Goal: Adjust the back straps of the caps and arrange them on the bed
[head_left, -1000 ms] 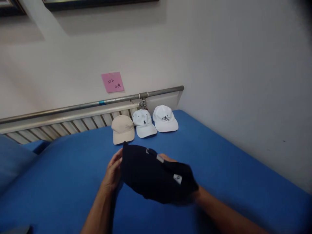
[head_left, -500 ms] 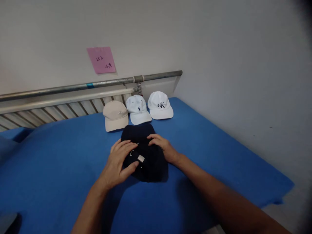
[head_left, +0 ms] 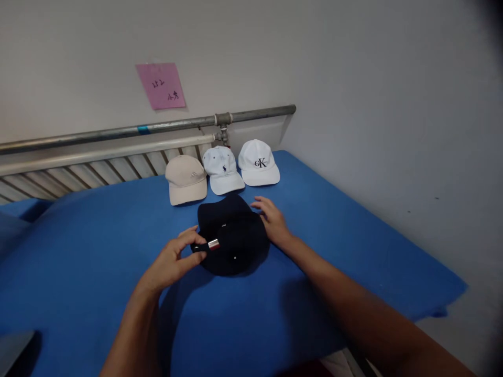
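Note:
A dark navy or black baseball cap (head_left: 239, 241) lies in front of me with its back strap (head_left: 202, 247) and silver buckle (head_left: 213, 244) facing up. My left hand (head_left: 173, 259) pinches the end of the strap between thumb and fingers at the cap's left side. At the opposite side, my right hand (head_left: 275, 222) rests against the cap's edge with its fingers apart; its thumb is hidden. Behind the dark cap stand a beige cap (head_left: 186, 180), a pale cap with a small horse-and-rider mark (head_left: 223, 172) and a white cap with CK lettering (head_left: 258, 163), side by side.
Everything rests on a blue cloth-covered surface (head_left: 98, 235). A radiator (head_left: 98, 175) and a metal pipe (head_left: 176, 124) run along the back wall, below a pink paper note (head_left: 162, 86). A grey wall (head_left: 393, 131) bounds the right side. Some flat grey object (head_left: 13, 351) sits at lower left.
My left hand has drawn the strap end leftward and now pinches it; the buckle has moved left too. My right hand has shifted from the cap's top to its right edge.

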The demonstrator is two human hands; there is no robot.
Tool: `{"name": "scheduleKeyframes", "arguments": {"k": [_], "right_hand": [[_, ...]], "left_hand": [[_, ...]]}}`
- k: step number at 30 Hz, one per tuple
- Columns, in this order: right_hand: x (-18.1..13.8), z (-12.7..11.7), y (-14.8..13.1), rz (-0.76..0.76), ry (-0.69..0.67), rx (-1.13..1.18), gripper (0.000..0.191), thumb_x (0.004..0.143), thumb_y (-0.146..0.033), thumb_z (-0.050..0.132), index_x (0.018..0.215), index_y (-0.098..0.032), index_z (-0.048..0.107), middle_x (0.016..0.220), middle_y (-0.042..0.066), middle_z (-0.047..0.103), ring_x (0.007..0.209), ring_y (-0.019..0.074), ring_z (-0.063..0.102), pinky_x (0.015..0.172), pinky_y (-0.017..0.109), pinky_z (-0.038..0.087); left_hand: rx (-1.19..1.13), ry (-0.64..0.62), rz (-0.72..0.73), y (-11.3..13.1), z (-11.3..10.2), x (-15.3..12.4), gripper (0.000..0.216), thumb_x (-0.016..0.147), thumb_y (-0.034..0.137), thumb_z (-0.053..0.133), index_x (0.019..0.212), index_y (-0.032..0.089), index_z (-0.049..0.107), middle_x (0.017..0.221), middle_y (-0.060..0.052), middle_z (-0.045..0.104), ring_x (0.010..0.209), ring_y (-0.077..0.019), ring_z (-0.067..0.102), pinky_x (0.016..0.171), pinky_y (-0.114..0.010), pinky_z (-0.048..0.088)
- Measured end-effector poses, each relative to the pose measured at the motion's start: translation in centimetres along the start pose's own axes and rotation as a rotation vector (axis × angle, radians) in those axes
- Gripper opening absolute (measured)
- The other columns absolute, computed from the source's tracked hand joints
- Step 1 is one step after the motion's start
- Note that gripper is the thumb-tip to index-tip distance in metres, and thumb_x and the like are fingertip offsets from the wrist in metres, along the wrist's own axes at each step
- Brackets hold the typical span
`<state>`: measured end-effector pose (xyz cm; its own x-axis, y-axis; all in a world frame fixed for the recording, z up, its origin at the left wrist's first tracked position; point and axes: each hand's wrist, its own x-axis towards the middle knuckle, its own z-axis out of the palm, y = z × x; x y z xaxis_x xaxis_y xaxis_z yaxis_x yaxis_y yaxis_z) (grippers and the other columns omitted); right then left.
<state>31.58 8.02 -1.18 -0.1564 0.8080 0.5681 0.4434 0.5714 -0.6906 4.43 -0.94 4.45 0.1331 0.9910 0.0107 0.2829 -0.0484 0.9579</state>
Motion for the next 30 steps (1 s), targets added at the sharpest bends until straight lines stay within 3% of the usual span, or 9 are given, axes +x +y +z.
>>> {"name": "scheduleKeyframes", "arguments": {"k": [3,4,6,8,10,13,20,25,30], "right_hand": [[-0.6,-2.0,-4.9,-0.153,0.262,-0.052,0.024,0.084,-0.011,0.049,0.101,-0.023,0.06,0.112,0.009,0.06,0.106,0.0211,0.058,0.088,0.039,0.051],[-1.0,-2.5,-6.8,-0.244,0.294,-0.038,0.024,0.084,-0.01,0.051,0.102,-0.024,0.059,0.106,0.007,0.061,0.103,0.0206,0.059,0.087,0.038,0.051],[-2.1,-2.7,-9.9,-0.44,0.204,0.044,0.031,0.082,-0.006,0.052,0.106,-0.025,0.057,0.094,0.004,0.063,0.092,0.0182,0.062,0.082,0.035,0.053],[-3.1,-2.1,-11.5,-0.545,0.008,0.07,0.03,0.083,-0.008,0.053,0.107,-0.025,0.057,0.091,0.004,0.063,0.087,0.0172,0.063,0.078,0.033,0.055],[-3.7,-0.9,-11.5,-0.485,-0.067,0.061,0.024,0.085,-0.009,0.052,0.105,-0.022,0.058,0.095,0.007,0.063,0.089,0.0173,0.063,0.079,0.032,0.055],[-3.9,0.6,-10.1,-0.292,-0.085,0.07,0.016,0.086,-0.012,0.053,0.099,-0.02,0.059,0.097,0.007,0.061,0.089,0.0157,0.062,0.078,0.029,0.055],[-4.0,0.9,-9.2,-0.055,-0.151,0.111,0.014,0.08,-0.01,0.056,0.089,-0.02,0.058,0.087,0.002,0.059,0.074,0.0113,0.059,0.068,0.024,0.053],[-4.3,1.3,-8.9,-0.023,-0.194,0.041,0.019,0.073,-0.005,0.054,0.085,-0.02,0.055,0.081,0.001,0.057,0.069,0.0116,0.055,0.064,0.024,0.047],[-4.2,1.4,-8.2,-0.029,-0.242,0.005,0.02,0.072,-0.003,0.048,0.081,-0.019,0.052,0.076,0.0,0.055,0.067,0.0114,0.052,0.064,0.024,0.044]], "left_hand": [[-0.05,0.051,0.04,-0.5,0.7,0.1,0.01,0.064,0.017,0.076,0.073,0.022,0.074,0.102,-0.007,0.071,0.128,-0.0311,0.046,0.112,-0.045,0.025],[-0.056,0.072,0.048,-0.5,1.1,0.1,0.01,0.064,0.018,0.076,0.073,0.022,0.074,0.103,-0.007,0.07,0.123,-0.0304,0.05,0.11,-0.044,0.028],[-0.03,0.095,0.069,-0.2,1.9,0.0,0.01,0.064,0.02,0.076,0.074,0.022,0.074,0.097,-0.006,0.071,0.105,-0.0274,0.058,0.102,-0.04,0.037],[0.014,0.094,0.097,0.1,2.7,0.0,0.011,0.065,0.021,0.074,0.077,0.022,0.075,0.084,-0.004,0.069,0.086,-0.0229,0.06,0.089,-0.035,0.044],[0.048,0.08,0.128,0.3,3.2,0.0,0.013,0.067,0.021,0.073,0.08,0.023,0.075,0.077,-0.002,0.067,0.076,-0.0201,0.057,0.079,-0.032,0.045],[0.085,0.047,0.188,0.2,3.8,0.0,0.015,0.07,0.022,0.07,0.084,0.024,0.076,0.076,-0.002,0.067,0.075,-0.0199,0.057,0.074,-0.031,0.044],[0.188,0.032,0.269,-0.4,4.9,0.1,0.017,0.074,0.022,0.065,0.088,0.022,0.074,0.077,-0.003,0.068,0.074,-0.0185,0.059,0.071,-0.03,0.044],[0.425,-0.033,0.352,-0.4,5.4,-0.1,0.023,0.079,0.02,0.056,0.097,0.019,0.069,0.083,-0.003,0.069,0.077,-0.0177,0.059,0.072,-0.032,0.046],[0.41,-0.069,0.241,-0.4,5.5,0.0,0.024,0.079,0.019,0.053,0.097,0.018,0.069,0.089,-0.005,0.069,0.081,-0.0182,0.061,0.074,-0.033,0.047]]}}
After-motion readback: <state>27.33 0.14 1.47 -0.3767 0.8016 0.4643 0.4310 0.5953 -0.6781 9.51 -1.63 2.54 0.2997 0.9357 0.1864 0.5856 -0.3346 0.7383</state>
